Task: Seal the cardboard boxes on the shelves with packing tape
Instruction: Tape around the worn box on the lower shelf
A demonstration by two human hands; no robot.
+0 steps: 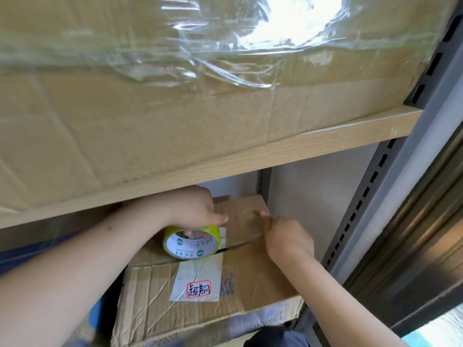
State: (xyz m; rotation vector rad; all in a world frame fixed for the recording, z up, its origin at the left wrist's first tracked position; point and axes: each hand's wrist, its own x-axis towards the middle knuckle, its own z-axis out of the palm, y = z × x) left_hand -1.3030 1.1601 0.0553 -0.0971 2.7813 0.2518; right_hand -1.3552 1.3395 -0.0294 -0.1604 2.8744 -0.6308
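A creased cardboard box (253,284) lies on the lower shelf, with a white label and a red-edged sticker on its near flap. My left hand (198,206) grips a roll of packing tape (191,242) with a yellow-green rim, held upright on the seam between the flaps. Clear tape runs from the roll to the right across the box top. My right hand (285,237) pinches the tape's free end near the box's right side, fingers curled. A large cardboard box (150,116) with crinkled clear tape on it fills the upper shelf.
A wooden shelf board (275,149) runs just above my hands and leaves little headroom. A grey slotted metal upright (363,196) stands to the right of the box. Blue items (15,256) lie in shadow at the left.
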